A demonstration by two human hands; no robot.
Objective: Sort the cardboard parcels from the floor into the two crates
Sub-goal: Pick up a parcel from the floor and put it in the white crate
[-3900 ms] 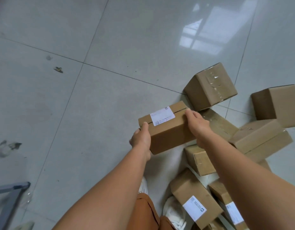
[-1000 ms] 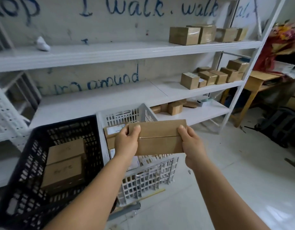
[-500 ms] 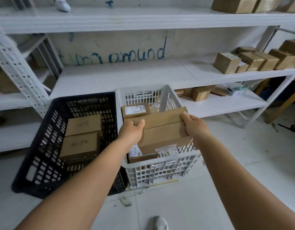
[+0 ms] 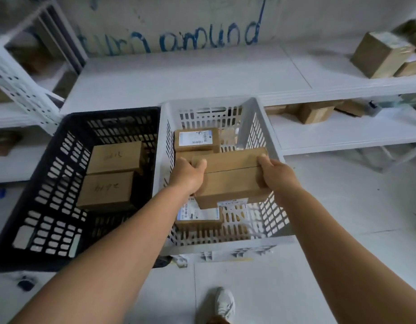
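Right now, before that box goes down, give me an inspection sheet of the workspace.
Surface: pale tiled floor, both crates standing on it.
Job's things: held box above the white crate, which has labelled boxes inside; black crate has two handwritten-marked boxes.
Clutter: small dark scraps on the floor by the black crate.
Hands: left hand and right hand grip the box's ends.
Cables: nothing seen.
Surroundings: white shelves with more boxes, blue writing on the wall, a shoe below.
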